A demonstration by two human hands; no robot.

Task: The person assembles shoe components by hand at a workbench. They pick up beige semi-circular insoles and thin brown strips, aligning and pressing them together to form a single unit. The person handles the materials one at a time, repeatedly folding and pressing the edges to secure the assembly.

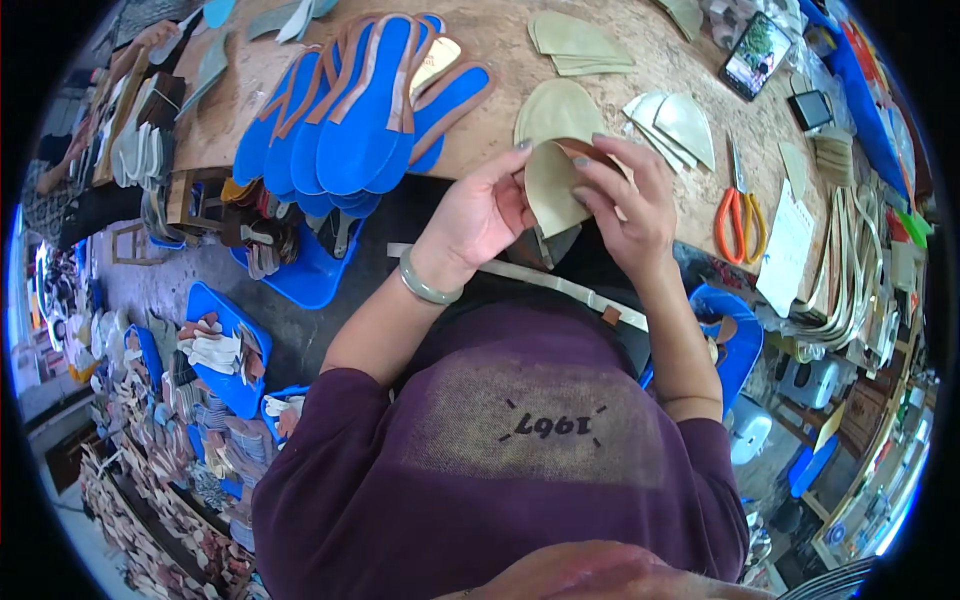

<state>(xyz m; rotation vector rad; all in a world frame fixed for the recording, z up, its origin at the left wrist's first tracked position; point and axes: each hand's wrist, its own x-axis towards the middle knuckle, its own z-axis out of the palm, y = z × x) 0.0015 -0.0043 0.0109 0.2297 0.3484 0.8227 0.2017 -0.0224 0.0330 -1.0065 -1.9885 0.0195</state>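
Between my two hands is a curved beige leather piece [553, 190], bent over with a brown inner side showing along its upper edge. My left hand [487, 205], with a pale bangle at the wrist, grips its left edge between thumb and fingers. On the other side, the fingers of my right hand [632, 200] are bent and pinch the right part of it. Just beyond, on the workbench, lies a stack of rounded beige pieces [556, 108]. Right of that are several pale half-round pieces [684, 125], fanned out.
Blue insole-shaped pieces with brown borders [360, 140] overlap at the bench's left edge. Orange-and-yellow-handled scissors [740, 215], a paper sheet [787, 255] and a phone [756, 56] lie right. Blue bins [228, 345] with leather scraps stand on the floor left. A person's hand [157, 33] shows far left.
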